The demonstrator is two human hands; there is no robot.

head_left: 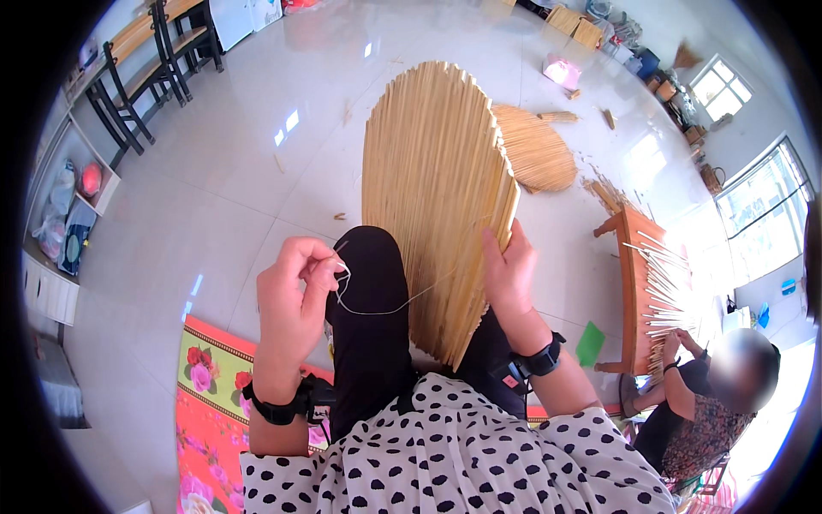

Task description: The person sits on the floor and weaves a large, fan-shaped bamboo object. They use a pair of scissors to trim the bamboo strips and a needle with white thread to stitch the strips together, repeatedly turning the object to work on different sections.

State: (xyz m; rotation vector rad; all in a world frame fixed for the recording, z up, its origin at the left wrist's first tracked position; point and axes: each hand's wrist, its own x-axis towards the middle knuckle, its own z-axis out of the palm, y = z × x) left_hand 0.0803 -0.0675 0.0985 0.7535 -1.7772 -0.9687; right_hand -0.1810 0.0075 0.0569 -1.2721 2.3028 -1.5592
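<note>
A large oval panel of straw-coloured stalks, laid side by side, leans across my lap between my knees, its far end raised. My right hand grips the panel's right edge, with the thumb on the upper face and the other fingers partly hidden. Above my left knee, my left hand is closed in a pinch on a thin needle and pale thread. From those fingers the thread hangs in a slack curve and runs to the panel near my right hand.
Another round stalk panel lies on the tiled floor beyond, with loose stalk scraps around it. At right, a person handles stalks at a wooden table. A floral mat lies at left; chairs stand far left.
</note>
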